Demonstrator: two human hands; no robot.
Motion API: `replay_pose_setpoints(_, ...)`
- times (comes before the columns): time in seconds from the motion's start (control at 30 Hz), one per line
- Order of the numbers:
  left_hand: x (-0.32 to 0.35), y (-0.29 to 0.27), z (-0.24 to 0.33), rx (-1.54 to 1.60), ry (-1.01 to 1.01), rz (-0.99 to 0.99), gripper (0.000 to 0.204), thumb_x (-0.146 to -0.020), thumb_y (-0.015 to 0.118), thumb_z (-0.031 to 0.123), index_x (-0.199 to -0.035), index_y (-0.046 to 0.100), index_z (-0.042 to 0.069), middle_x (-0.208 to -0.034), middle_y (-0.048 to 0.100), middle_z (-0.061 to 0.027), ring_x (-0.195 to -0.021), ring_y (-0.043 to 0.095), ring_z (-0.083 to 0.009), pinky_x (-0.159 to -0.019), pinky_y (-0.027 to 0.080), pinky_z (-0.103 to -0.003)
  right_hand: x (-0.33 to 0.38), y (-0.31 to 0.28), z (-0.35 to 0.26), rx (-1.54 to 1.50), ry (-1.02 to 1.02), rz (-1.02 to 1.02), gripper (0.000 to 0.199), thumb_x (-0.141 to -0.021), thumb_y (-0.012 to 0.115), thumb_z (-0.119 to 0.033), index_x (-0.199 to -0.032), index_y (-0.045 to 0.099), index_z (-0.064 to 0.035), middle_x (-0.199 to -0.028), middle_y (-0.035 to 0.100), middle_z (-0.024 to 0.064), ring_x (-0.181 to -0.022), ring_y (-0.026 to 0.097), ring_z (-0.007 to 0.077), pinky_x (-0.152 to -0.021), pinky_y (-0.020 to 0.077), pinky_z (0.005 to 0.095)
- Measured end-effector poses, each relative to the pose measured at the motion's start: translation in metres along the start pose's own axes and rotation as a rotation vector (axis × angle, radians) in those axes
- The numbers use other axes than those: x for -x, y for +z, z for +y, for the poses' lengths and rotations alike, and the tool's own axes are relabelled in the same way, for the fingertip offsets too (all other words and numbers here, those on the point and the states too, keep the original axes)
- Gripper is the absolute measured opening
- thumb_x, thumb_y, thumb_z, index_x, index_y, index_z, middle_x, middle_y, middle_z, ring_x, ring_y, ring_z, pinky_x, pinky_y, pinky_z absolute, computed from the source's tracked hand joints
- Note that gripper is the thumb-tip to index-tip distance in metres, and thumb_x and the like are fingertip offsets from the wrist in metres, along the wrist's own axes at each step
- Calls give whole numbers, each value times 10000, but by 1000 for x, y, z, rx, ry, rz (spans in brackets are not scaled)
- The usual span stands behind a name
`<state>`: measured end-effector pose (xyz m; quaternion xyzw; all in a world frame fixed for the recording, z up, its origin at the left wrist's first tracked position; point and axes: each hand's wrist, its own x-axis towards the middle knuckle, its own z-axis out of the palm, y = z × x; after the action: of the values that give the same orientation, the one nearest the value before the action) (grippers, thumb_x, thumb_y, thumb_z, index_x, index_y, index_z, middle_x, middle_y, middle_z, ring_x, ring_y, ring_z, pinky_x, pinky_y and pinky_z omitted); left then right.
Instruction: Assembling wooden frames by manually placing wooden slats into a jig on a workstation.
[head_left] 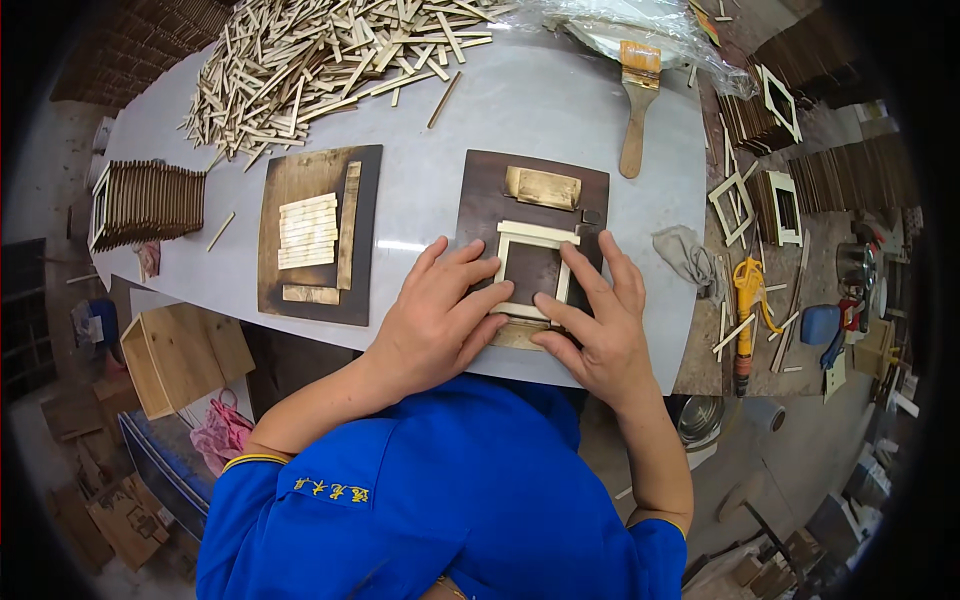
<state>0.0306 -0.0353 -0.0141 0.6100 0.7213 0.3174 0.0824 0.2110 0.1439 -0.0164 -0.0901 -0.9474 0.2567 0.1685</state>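
Left hand (435, 318) and right hand (597, 325), fingers spread flat and grasping nothing, press the small wooden frame (533, 238) against the dark board (485, 200).

bare tabletop (420, 215) between boards, stick pile (320, 60) blocking far edge

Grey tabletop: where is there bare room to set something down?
Bare grey table lies between the stick pile and the paintbrush, and between the two dark boards. Crowded: both hands on the small frame.
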Motion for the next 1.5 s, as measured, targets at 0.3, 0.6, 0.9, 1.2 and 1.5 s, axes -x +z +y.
replay_pose_setpoints(0.3, 22, -39, -15, -26, -113, 169, 397, -863, 785, 69, -1248, 689, 51, -1315, 660, -133, -1287, 616, -331, -1177, 428, -522, -6, -1, -17, 38, -4, 10, 386, -841, 846, -280, -1160, 749, -84, -1549, 570, 165, -1537, 388, 407, -1206, 321, 585)
replay_pose_setpoints(0.6, 94, -105, -61, -316, -769, 486, 326, -918, 751, 124, -1211, 675, 2, -1111, 641, -131, -961, 630, -258, -914, 524, -383, -40, 39, -67, -81, -95, 0, 395, -889, 803, -172, -1257, 699, -71, -1530, 567, 186, -1502, 436, 424, -1167, 383, 556)
replay_pose_setpoints(0.9, 88, -110, -73, -46, -965, 349, 241, -944, 730, 117, -1121, 678, -38, -1022, 641, -116, -764, 573, -167, -683, 501, -276, -88, 102, -120, -261, -181, -210, 518, -892, 795, -171, -1361, 632, -22, -1586, 493, 215, -1527, 390, 440, -1193, 359, 539)
replay_pose_setpoints(1.2, 82, -105, -80, -9, -842, 357, 171, -965, 696, 102, -1053, 702, -45, -989, 635, -88, -728, 534, -146, -653, 484, -281, -98, 117, -131, -296, -180, -198, 550, -880, 802, -148, -1383, 624, -17, -1612, 462, 241, -1545, 364, 438, -1209, 338, 530)
replay_pose_setpoints(1.5, 107, -94, -91, 1012, -814, 670, 195, -1023, 649, 96, -1170, 686, -27, -966, 647, -84, -678, 526, -110, -617, 451, -226, -93, 111, -129, -455, -145, -155, 567, -872, 796, -137, -1397, 614, -23, -1609, 459, 249, -1522, 403, 425, -1228, 332, 518)
